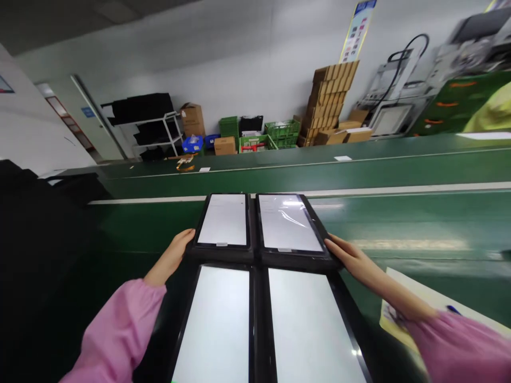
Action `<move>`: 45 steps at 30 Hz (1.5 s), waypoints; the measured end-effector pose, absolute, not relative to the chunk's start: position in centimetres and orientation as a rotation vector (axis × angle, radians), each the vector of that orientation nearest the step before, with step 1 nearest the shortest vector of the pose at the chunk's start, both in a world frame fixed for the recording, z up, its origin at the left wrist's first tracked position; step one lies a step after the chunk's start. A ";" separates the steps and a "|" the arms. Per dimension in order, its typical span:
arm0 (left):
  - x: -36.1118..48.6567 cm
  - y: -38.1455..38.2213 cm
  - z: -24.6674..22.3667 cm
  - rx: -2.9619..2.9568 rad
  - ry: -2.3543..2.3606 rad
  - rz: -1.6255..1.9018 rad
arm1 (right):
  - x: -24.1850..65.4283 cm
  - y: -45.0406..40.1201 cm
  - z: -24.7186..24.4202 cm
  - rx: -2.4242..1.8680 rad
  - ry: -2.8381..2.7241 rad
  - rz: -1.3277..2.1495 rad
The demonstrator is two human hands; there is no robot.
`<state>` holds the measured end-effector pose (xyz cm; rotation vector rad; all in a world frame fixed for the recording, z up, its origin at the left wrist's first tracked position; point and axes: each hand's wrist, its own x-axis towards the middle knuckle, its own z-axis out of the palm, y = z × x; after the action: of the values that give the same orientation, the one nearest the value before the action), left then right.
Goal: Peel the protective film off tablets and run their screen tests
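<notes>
My left hand [174,256] grips the left side of a black tray [297,260], with its fingers partly hidden at the edge. On the opposite side my right hand [350,256] is closed round the tray's near right corner. Two tablets with lit white screens lie side by side in it, a left tablet [223,219] and a right tablet [289,222] with reflections across its glass. Closer to me are another left tablet [219,324] and another right tablet [313,324], also white-screened and in black surrounds. Whether these share the held tray or sit in a separate one, I cannot tell.
Green conveyor belts [399,213] run across in front. Paper sheets [403,324] with a pen lie by my right forearm. Dark material [35,266] fills the left side. Along the wall stand stacked cardboard [329,101], green crates [283,130] and a rack [159,130].
</notes>
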<state>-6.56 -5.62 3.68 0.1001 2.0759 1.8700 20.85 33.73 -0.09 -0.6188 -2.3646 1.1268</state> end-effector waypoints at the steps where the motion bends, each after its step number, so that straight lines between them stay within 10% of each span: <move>1: -8.2 -3.8 3.4 0.156 2.080 1.855 | 18.4 34.4 0.1 -0.583 -2.370 1.123; 25: -2.2 -7.6 -2.2 0.600 2.553 1.730 | 27.5 27.5 -1.0 -0.601 -2.395 1.098; 30: 1.5 -10.2 -0.7 0.722 2.691 1.704 | 31.2 19.4 2.3 0.022 -2.525 0.686; 45: 12.7 -5.8 6.9 2.306 2.003 0.508 | 33.7 10.3 0.8 0.393 -2.484 0.260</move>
<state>12.69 -5.80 6.86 2.3057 2.0028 0.5081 33.74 10.33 0.81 0.3934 -2.4838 0.2603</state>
